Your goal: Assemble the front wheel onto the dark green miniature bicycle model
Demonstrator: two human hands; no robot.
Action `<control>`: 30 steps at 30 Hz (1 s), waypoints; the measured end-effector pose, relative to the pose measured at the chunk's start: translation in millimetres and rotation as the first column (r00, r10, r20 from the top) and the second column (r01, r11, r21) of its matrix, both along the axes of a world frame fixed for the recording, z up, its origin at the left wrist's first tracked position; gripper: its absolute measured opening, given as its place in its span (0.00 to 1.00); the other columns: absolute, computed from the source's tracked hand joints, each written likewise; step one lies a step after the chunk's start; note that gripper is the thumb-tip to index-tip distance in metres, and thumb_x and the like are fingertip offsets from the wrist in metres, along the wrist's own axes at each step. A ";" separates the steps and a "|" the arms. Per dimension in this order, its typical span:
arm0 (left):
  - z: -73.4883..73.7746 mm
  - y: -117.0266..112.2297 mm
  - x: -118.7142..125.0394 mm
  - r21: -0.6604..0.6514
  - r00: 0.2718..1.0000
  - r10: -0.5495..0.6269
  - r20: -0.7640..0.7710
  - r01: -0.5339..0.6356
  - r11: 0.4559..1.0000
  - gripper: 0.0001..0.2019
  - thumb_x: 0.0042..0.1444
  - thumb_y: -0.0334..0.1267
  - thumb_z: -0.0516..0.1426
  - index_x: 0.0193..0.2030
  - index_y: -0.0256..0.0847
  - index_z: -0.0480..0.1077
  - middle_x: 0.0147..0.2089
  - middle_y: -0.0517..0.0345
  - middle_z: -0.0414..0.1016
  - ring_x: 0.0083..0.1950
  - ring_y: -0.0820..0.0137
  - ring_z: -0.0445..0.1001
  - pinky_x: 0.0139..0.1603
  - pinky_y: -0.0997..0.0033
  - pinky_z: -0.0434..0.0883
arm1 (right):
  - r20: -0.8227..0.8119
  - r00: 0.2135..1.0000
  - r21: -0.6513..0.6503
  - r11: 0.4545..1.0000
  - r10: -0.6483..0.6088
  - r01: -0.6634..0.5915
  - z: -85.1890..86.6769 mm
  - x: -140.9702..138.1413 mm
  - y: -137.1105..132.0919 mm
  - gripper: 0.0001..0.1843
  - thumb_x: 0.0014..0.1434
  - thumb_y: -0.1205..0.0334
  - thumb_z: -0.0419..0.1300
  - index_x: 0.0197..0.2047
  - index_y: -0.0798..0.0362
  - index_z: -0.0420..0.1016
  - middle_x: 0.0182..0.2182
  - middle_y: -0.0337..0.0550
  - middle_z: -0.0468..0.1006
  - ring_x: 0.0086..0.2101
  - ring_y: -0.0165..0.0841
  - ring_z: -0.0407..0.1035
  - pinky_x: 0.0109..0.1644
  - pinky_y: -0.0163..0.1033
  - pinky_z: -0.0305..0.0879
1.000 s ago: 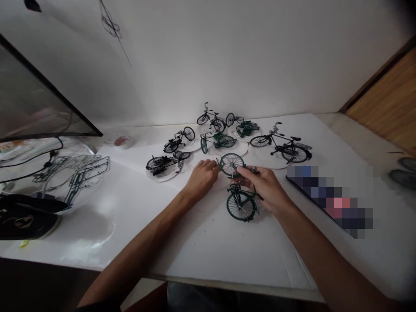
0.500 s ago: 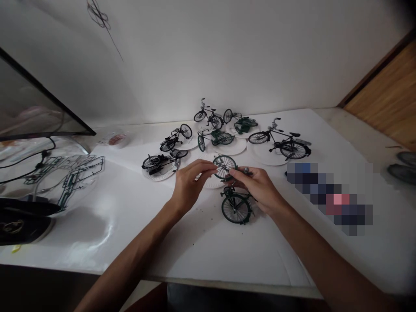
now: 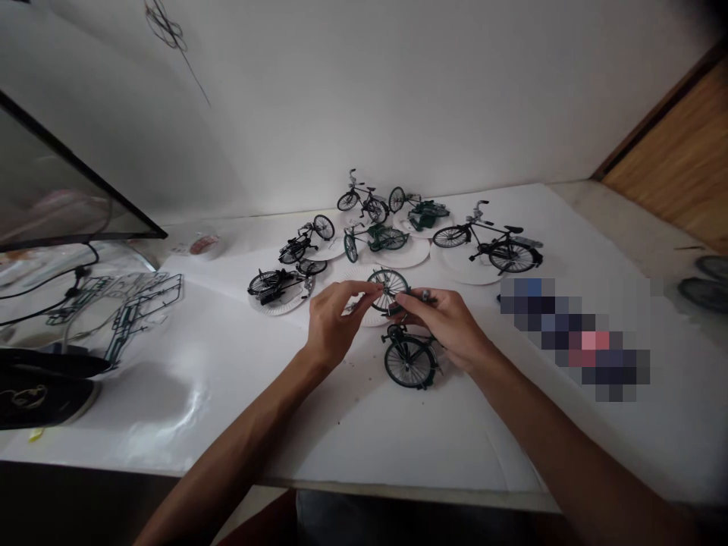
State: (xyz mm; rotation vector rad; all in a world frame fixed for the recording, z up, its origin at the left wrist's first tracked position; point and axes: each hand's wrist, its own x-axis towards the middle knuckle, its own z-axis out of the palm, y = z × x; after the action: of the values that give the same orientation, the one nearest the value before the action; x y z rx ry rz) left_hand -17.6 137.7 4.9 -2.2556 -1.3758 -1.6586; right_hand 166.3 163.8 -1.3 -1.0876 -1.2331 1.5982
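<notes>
A spoked model bicycle wheel [image 3: 388, 290] stands nearly upright off the tabletop [image 3: 353, 447], its dark green rim and tyre circling thin silver spokes and a small central hub; the left hand [image 3: 333, 318] pinches its left edge, while the right hand [image 3: 449, 326] presses close against its lower right; a small dark tool [image 3: 425, 296] with a pale metal tip sits in the right hand's fingers, its exact kind too small to tell; just below, a dark green model bicycle [image 3: 408, 362] rests tilted on the tabletop, one spoked wheel facing up toward the camera, its upper frame partly hidden beneath the right hand.
</notes>
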 end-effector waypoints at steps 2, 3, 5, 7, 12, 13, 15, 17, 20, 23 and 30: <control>-0.1 1.1 -0.2 0.018 1.000 0.012 -0.020 -0.012 1.000 0.04 0.59 0.32 0.63 0.41 0.41 0.74 0.39 0.61 0.83 0.39 0.73 0.81 0.40 0.72 0.76 | -0.001 1.000 0.004 1.000 0.005 -0.005 -0.3 0.0 -0.3 0.17 0.54 0.50 0.69 0.38 0.56 0.81 0.36 0.46 0.82 0.35 0.36 0.78 0.43 0.40 0.76; -0.1 1.6 -0.2 0.024 0.999 0.018 -0.031 -0.017 1.000 0.04 0.59 0.31 0.63 0.41 0.41 0.74 0.38 0.61 0.83 0.39 0.73 0.80 0.41 0.72 0.75 | -0.004 1.000 0.006 1.000 0.008 -0.008 -0.5 0.0 -0.4 0.17 0.54 0.50 0.69 0.37 0.56 0.81 0.35 0.45 0.82 0.35 0.36 0.78 0.43 0.40 0.76; 0.0 2.3 0.0 0.032 0.998 0.028 -0.060 -0.026 0.999 0.04 0.59 0.32 0.63 0.40 0.41 0.74 0.38 0.62 0.83 0.38 0.74 0.80 0.42 0.71 0.73 | -0.009 1.000 0.006 1.000 0.013 -0.013 -0.9 0.1 -0.4 0.16 0.54 0.50 0.69 0.37 0.56 0.80 0.35 0.45 0.81 0.35 0.36 0.78 0.42 0.39 0.76; -0.1 2.8 0.2 0.037 0.995 0.043 -0.091 -0.039 0.999 0.03 0.60 0.33 0.63 0.40 0.42 0.75 0.37 0.63 0.83 0.37 0.75 0.79 0.41 0.71 0.72 | -0.013 1.000 0.003 1.000 0.014 -0.014 -0.9 0.1 -0.4 0.17 0.54 0.50 0.69 0.37 0.56 0.80 0.35 0.45 0.81 0.35 0.35 0.78 0.42 0.39 0.76; -0.7 4.0 -0.4 0.073 0.979 0.088 -0.185 -0.076 0.994 0.02 0.61 0.33 0.62 0.40 0.43 0.74 0.35 0.64 0.83 0.35 0.73 0.78 0.40 0.69 0.69 | -0.012 1.000 -0.004 1.000 0.016 -0.016 -0.5 -0.5 -0.6 0.19 0.53 0.49 0.69 0.39 0.56 0.80 0.36 0.47 0.81 0.35 0.37 0.78 0.41 0.40 0.76; -0.7 4.1 -0.9 0.077 0.975 0.088 -0.206 -0.073 0.994 0.02 0.61 0.33 0.62 0.40 0.43 0.74 0.36 0.64 0.83 0.34 0.73 0.78 0.41 0.68 0.68 | -0.003 1.000 0.005 1.000 0.018 -0.018 -0.6 -0.6 -0.6 0.19 0.53 0.49 0.69 0.39 0.56 0.80 0.36 0.47 0.81 0.36 0.37 0.78 0.42 0.41 0.76; -0.4 4.1 -2.0 0.068 0.964 0.090 -0.250 -0.075 0.995 0.02 0.62 0.33 0.61 0.40 0.44 0.74 0.36 0.65 0.83 0.34 0.72 0.78 0.43 0.66 0.67 | 0.033 0.999 0.037 0.999 0.013 -0.015 -1.1 -0.6 -0.6 0.18 0.54 0.49 0.68 0.39 0.56 0.80 0.36 0.46 0.82 0.35 0.37 0.79 0.41 0.41 0.75; 0.1 3.7 -2.8 0.051 0.953 0.094 -0.286 -0.083 0.995 0.02 0.63 0.33 0.61 0.41 0.44 0.74 0.36 0.65 0.83 0.33 0.72 0.78 0.44 0.65 0.66 | 0.074 0.997 0.072 0.997 -0.006 0.001 -1.2 -0.1 -0.6 0.18 0.55 0.49 0.67 0.38 0.56 0.80 0.34 0.46 0.82 0.35 0.37 0.78 0.40 0.39 0.74; 1.1 2.1 -1.6 0.045 0.951 0.079 -0.299 -0.069 0.997 0.02 0.64 0.33 0.60 0.41 0.43 0.73 0.36 0.63 0.83 0.33 0.72 0.78 0.45 0.64 0.66 | 0.162 0.986 0.156 0.988 -0.039 0.014 0.7 1.3 -1.7 0.17 0.56 0.48 0.66 0.34 0.56 0.80 0.31 0.45 0.82 0.33 0.37 0.77 0.37 0.36 0.70; 3.7 -1.1 2.7 0.039 0.968 0.068 -0.243 -0.060 0.997 0.01 0.63 0.33 0.61 0.41 0.43 0.74 0.36 0.63 0.82 0.34 0.72 0.78 0.44 0.64 0.67 | 0.261 0.962 0.252 0.968 -0.075 0.007 5.9 2.6 -5.5 0.17 0.57 0.48 0.65 0.35 0.56 0.81 0.30 0.44 0.82 0.33 0.37 0.76 0.35 0.36 0.67; 15.4 -11.4 9.2 -0.246 0.987 0.056 0.151 -0.017 0.969 0.04 0.57 0.37 0.65 0.38 0.42 0.76 0.38 0.60 0.81 0.39 0.69 0.78 0.38 0.69 0.75 | 0.374 0.902 0.419 0.907 -0.214 0.042 23.9 1.4 -20.8 0.17 0.58 0.48 0.64 0.38 0.55 0.81 0.28 0.42 0.80 0.26 0.32 0.69 0.27 0.34 0.59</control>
State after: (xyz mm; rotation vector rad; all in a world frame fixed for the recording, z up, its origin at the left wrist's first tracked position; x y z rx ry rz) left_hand -8.4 126.2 20.4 -2.2426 -1.7359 -1.7785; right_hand 167.7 143.0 22.6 -1.2389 -1.6417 0.9689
